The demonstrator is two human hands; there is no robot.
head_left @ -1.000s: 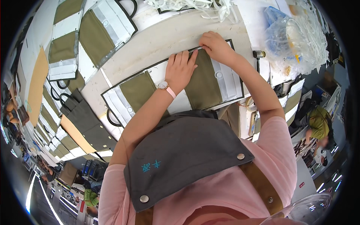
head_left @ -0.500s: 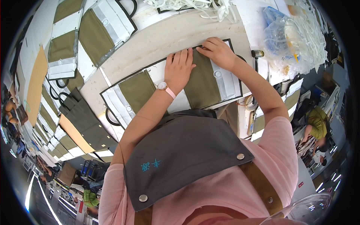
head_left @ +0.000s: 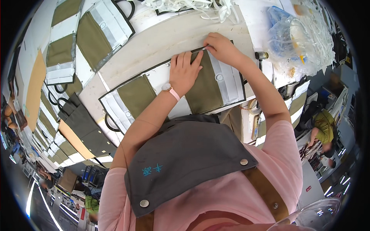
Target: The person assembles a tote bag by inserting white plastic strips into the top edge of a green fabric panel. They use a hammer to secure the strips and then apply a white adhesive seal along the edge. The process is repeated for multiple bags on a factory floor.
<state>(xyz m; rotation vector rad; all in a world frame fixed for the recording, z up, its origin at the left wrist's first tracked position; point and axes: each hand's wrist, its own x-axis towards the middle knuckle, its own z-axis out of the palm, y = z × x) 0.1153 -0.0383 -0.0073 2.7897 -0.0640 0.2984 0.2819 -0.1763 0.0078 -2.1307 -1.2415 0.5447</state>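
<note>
Moved since 0.5 s ago: bare right hand [head_left: 223, 50] has drawn thumb and fingertip together at the upper edge of the olive-green and white rectangular fabric panel with black edging [head_left: 204, 82]; index finger of the bare left hand [head_left: 184, 76] now angles out toward it
Panel: lying on the beige worktop [head_left: 158, 44], before the person's body, partly under the left hand
Left hand: palm down, fingers spread on panel near upper edge
Right hand: narrow, at upper edge just beside left index; cannot tell if cloth is between the fingers
Left wrist: round-faced watch with pink strap [head_left: 167, 87]
Upper left: similar olive and white fabric panel [head_left: 93, 42]
Top: tangled white ribbon-like strips [head_left: 221, 13]
Right: crumpled clear plastic bag [head_left: 296, 42]
</note>
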